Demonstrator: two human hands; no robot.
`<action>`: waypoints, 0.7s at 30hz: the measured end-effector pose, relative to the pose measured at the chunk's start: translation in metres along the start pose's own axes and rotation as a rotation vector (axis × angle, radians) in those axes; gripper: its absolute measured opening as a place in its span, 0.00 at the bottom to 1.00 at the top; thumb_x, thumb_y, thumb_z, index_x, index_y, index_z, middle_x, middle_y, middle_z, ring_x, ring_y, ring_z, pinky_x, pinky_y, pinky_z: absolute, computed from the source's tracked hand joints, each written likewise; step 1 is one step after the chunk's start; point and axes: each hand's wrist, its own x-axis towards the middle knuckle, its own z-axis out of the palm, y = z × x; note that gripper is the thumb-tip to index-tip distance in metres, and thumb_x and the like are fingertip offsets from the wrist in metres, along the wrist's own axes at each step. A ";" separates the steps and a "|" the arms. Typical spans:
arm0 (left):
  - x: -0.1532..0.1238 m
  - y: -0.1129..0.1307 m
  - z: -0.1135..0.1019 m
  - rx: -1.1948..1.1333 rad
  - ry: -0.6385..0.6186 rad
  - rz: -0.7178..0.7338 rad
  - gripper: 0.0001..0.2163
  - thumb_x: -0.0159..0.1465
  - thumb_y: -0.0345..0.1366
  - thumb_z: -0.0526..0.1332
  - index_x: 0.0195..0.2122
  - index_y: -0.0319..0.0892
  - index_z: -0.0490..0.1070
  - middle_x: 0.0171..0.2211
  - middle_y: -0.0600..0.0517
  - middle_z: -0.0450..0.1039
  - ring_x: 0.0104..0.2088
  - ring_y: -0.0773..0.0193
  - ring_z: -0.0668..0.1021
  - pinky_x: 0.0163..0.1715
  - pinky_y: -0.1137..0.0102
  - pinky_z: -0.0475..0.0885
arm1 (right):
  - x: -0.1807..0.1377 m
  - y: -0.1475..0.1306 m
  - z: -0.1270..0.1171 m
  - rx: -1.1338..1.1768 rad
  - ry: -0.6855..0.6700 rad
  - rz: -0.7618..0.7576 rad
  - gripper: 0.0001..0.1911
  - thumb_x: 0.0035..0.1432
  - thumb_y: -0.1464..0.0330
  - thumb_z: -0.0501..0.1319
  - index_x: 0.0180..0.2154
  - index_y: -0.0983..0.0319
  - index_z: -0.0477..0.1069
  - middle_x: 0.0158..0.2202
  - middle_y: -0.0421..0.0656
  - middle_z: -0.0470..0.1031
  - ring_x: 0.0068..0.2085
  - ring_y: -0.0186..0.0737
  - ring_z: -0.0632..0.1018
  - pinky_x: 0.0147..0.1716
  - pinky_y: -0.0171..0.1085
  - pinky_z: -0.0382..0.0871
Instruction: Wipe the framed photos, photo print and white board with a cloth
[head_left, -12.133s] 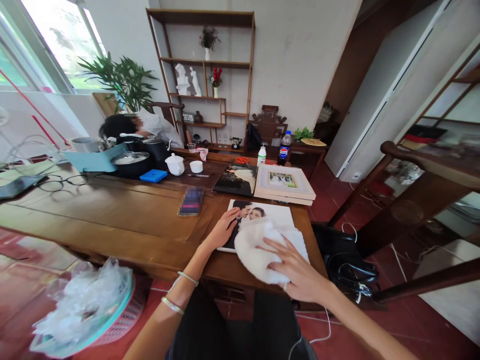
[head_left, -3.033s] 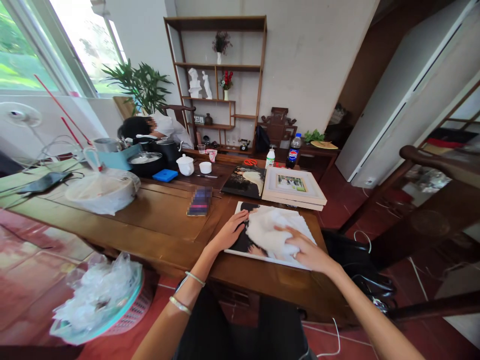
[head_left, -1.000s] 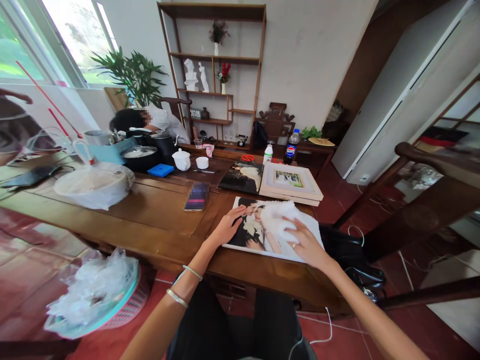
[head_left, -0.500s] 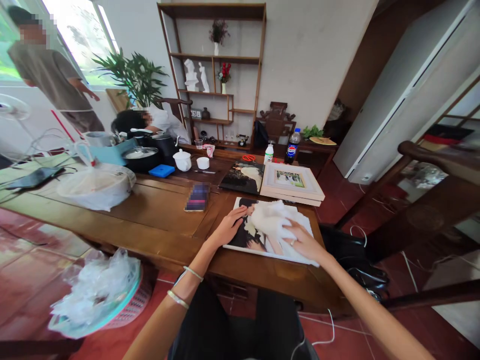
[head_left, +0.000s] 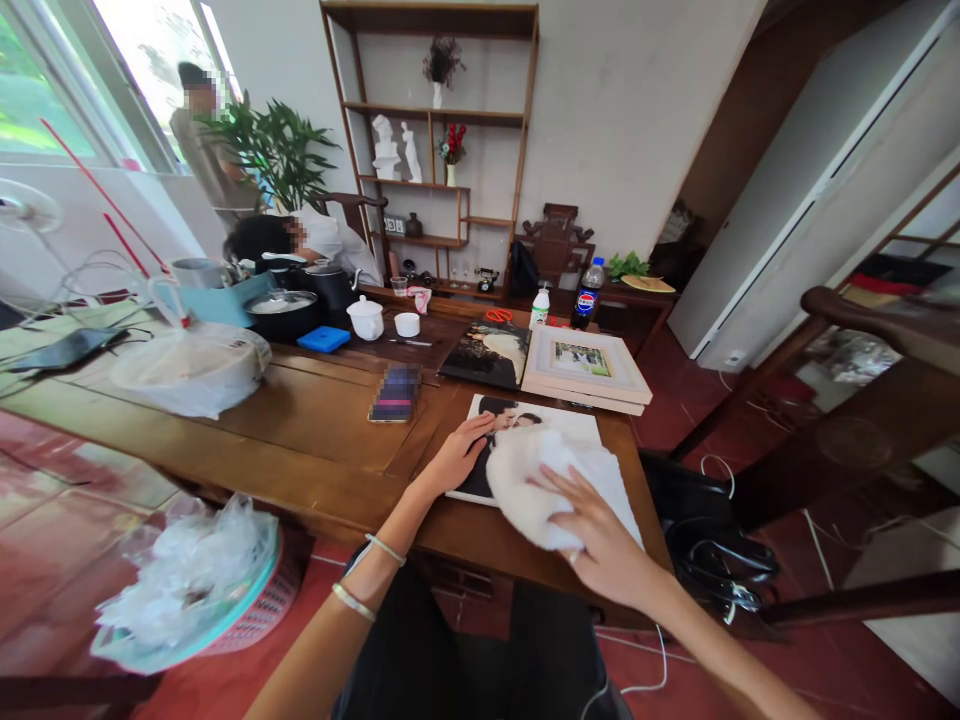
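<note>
A photo print panel [head_left: 474, 484] showing a couple lies flat on the wooden table in front of me. My left hand [head_left: 457, 456] rests on its left edge with fingers stretched out flat, holding nothing. Under my right hand [head_left: 604, 540] is a white cloth [head_left: 521, 490], bunched over the middle and lower part of the photo. The fingers of that hand are spread and pressed into the cloth, which hides much of the picture. Just beyond lie a dark photo panel [head_left: 480, 352] and a stack of pale framed pictures [head_left: 622, 375].
A phone [head_left: 395, 392] lies left of the photo. Farther back are red scissors [head_left: 499, 315], a cola bottle [head_left: 587, 295], a white lidded pot [head_left: 365, 318] and a blue box [head_left: 323, 339]. A basket of plastic bags [head_left: 255, 610] stands below left. Two people are across the room.
My right hand has slid the cloth left and toward me over the photo, uncovering its upper part. My left hand has stayed put. The person by the window has moved right.
</note>
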 end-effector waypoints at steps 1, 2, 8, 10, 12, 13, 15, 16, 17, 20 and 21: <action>0.000 0.000 0.000 0.003 -0.002 0.002 0.17 0.65 0.31 0.50 0.54 0.40 0.68 0.58 0.45 0.64 0.60 0.59 0.65 0.61 0.58 0.58 | -0.006 -0.008 -0.001 0.025 -0.025 -0.044 0.21 0.40 0.81 0.52 0.36 0.61 0.73 0.62 0.46 0.59 0.65 0.47 0.52 0.62 0.56 0.42; 0.000 0.000 -0.001 0.006 -0.005 0.004 0.17 0.65 0.31 0.50 0.54 0.40 0.68 0.58 0.45 0.64 0.60 0.59 0.65 0.61 0.58 0.58 | -0.010 -0.014 -0.003 0.049 -0.056 -0.089 0.20 0.40 0.80 0.53 0.36 0.61 0.73 0.62 0.46 0.59 0.65 0.47 0.52 0.63 0.56 0.42; 0.000 0.002 -0.002 0.001 -0.004 0.013 0.17 0.65 0.32 0.50 0.54 0.42 0.67 0.58 0.46 0.64 0.60 0.59 0.66 0.61 0.58 0.59 | -0.003 0.025 -0.015 0.063 -0.074 -0.137 0.15 0.44 0.79 0.53 0.33 0.61 0.72 0.61 0.48 0.62 0.63 0.47 0.57 0.61 0.52 0.50; 0.000 0.002 -0.003 -0.004 -0.008 0.021 0.17 0.66 0.31 0.50 0.54 0.42 0.67 0.58 0.46 0.65 0.60 0.59 0.65 0.61 0.58 0.59 | 0.008 0.056 -0.016 0.020 -0.046 -0.040 0.14 0.45 0.78 0.54 0.34 0.62 0.73 0.61 0.49 0.61 0.63 0.50 0.58 0.59 0.52 0.55; 0.000 0.002 -0.003 -0.006 -0.012 0.018 0.17 0.66 0.32 0.50 0.55 0.42 0.67 0.58 0.46 0.65 0.60 0.60 0.65 0.61 0.59 0.58 | 0.022 0.085 -0.015 -0.035 -0.006 0.067 0.15 0.47 0.76 0.54 0.37 0.62 0.73 0.59 0.49 0.63 0.62 0.52 0.60 0.57 0.52 0.59; 0.000 0.003 -0.003 -0.007 -0.014 0.015 0.17 0.66 0.32 0.50 0.54 0.42 0.67 0.58 0.46 0.65 0.60 0.61 0.65 0.61 0.59 0.58 | 0.029 0.097 -0.013 -0.063 0.021 0.112 0.16 0.49 0.75 0.54 0.39 0.61 0.74 0.58 0.49 0.65 0.62 0.52 0.60 0.57 0.53 0.59; 0.000 0.003 -0.003 -0.006 -0.012 0.007 0.17 0.66 0.32 0.50 0.54 0.43 0.67 0.58 0.47 0.65 0.59 0.61 0.66 0.61 0.60 0.59 | 0.041 0.113 -0.010 -0.105 0.073 0.168 0.18 0.51 0.74 0.53 0.43 0.61 0.73 0.57 0.49 0.67 0.62 0.51 0.60 0.59 0.56 0.53; 0.000 0.003 -0.003 -0.005 -0.010 0.002 0.17 0.66 0.33 0.50 0.54 0.43 0.67 0.58 0.47 0.65 0.59 0.61 0.66 0.61 0.60 0.59 | 0.045 0.116 -0.009 -0.122 0.090 0.181 0.19 0.51 0.75 0.53 0.44 0.61 0.72 0.56 0.50 0.68 0.62 0.51 0.59 0.60 0.58 0.48; 0.000 0.002 -0.003 -0.006 -0.007 -0.001 0.17 0.66 0.33 0.50 0.54 0.43 0.68 0.58 0.47 0.65 0.59 0.61 0.66 0.61 0.60 0.59 | 0.047 0.115 -0.007 -0.137 0.102 0.187 0.20 0.51 0.75 0.53 0.45 0.62 0.72 0.56 0.51 0.67 0.63 0.51 0.57 0.60 0.60 0.44; 0.000 0.002 -0.002 -0.010 0.001 -0.007 0.17 0.65 0.33 0.50 0.53 0.43 0.68 0.58 0.47 0.66 0.59 0.60 0.67 0.60 0.60 0.60 | 0.040 0.095 -0.003 -0.158 0.084 0.181 0.23 0.46 0.78 0.53 0.45 0.63 0.72 0.58 0.53 0.65 0.64 0.51 0.54 0.60 0.62 0.40; 0.000 0.001 -0.001 -0.012 0.007 -0.006 0.17 0.65 0.32 0.50 0.53 0.43 0.68 0.58 0.47 0.65 0.59 0.60 0.67 0.61 0.60 0.59 | 0.034 0.082 -0.003 -0.151 0.065 0.167 0.24 0.44 0.79 0.52 0.44 0.63 0.72 0.60 0.53 0.63 0.64 0.51 0.53 0.60 0.62 0.39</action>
